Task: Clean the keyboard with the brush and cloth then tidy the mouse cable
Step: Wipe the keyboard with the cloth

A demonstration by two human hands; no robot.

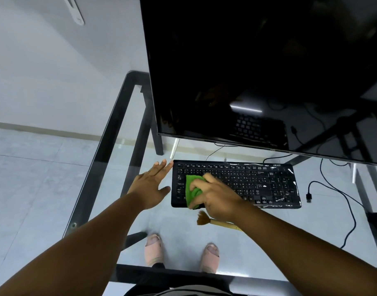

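The right hand (217, 194) grips a green cloth (193, 190) on the keyboard (268, 184); the brush (213, 221) lies just under its wrist. The left hand (151, 185), fingers straight and wide, rests beside the keyboard's left end.

Readable marks on the keyboard

The black keyboard (236, 184) carries the brand "acer" in pale letters on its top edge, far out past the right hand (217, 195), toward the keyboard's right end. Just beside the left hand (151, 184), the leftmost key column shows small white legends: "Tab", "Caps Lock", "Shift" and "Ctrl". White letters and symbols mark the other keys, too small and blurred to read. The dark monitor (258, 71) shows no readable text.
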